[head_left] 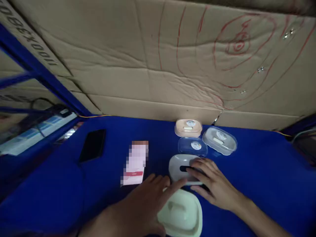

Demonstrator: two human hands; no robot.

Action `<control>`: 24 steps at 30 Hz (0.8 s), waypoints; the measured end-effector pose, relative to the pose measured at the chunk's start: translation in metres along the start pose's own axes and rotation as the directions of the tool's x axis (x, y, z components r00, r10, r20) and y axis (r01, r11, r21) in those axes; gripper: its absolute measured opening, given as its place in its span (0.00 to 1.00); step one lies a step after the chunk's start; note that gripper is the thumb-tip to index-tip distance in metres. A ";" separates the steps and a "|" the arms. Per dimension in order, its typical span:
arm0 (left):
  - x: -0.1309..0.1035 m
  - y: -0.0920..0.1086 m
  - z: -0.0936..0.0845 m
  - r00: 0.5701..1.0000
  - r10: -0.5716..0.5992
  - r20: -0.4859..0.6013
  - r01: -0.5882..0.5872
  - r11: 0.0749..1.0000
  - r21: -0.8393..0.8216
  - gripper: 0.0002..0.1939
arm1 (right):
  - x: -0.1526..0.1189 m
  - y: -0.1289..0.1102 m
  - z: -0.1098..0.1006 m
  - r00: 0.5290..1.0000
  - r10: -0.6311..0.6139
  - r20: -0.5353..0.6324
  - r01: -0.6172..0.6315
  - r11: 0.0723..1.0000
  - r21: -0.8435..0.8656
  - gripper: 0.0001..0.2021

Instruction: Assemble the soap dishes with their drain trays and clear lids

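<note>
A white, rounded oval dish (176, 166) with a dark elongated piece in its middle lies on the blue tabletop. My right hand (213, 181) is around its right end, fingers over the top and thumb at the near rim. One fingertip reaches the dark piece. My left hand (150, 200) is stretched out with its fingers apart, the index fingertip at the near edge of the white dish. Closer to me is a pale green oblong piece (184, 217) with a raised bar in its middle. My left hand covers part of its left side.
Behind the dish are a peach container (181, 131), a clear lid (185, 146) and a grey-white container (209, 135), each with a round label. A lit phone (135, 161) and a dark phone-like slab (92, 144) lie left. Cardboard (123, 82) walls the back.
</note>
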State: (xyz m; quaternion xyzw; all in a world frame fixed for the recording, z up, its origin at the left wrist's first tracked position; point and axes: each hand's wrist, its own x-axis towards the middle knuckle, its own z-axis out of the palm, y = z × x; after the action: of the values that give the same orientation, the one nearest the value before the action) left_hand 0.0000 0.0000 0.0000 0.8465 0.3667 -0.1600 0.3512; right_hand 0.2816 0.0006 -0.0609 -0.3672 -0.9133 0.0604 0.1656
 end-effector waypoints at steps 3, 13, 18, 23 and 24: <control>0.001 0.003 0.004 0.999 0.025 -0.026 -0.024 0.999 0.029 0.55 | 0.000 -0.004 0.000 0.998 0.005 0.066 -0.005 1.000 -0.002 0.25; -0.001 0.005 0.004 0.982 0.095 -0.165 -0.062 0.979 0.196 0.54 | 0.001 0.015 -0.007 0.997 0.070 0.012 -0.071 0.997 0.043 0.26; -0.001 0.000 0.010 0.902 0.363 -0.235 -0.306 0.920 0.245 0.47 | -0.012 0.066 -0.019 0.922 0.310 -0.232 -0.345 0.929 -0.132 0.25; 0.015 0.002 0.026 0.808 0.496 -0.317 -0.386 0.853 0.352 0.51 | -0.030 0.106 -0.021 0.862 0.425 -0.276 -0.492 0.832 -0.256 0.31; 0.020 0.005 0.029 0.802 0.488 -0.344 -0.366 0.857 0.363 0.52 | -0.032 0.111 -0.021 0.853 0.441 -0.278 -0.506 0.828 -0.241 0.32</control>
State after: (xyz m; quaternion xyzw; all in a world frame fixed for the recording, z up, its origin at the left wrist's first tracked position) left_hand 0.0173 -0.0131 -0.0286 0.9623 0.2054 0.0623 0.1671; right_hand 0.3830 0.0582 -0.0751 -0.6086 -0.7680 -0.0814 0.1823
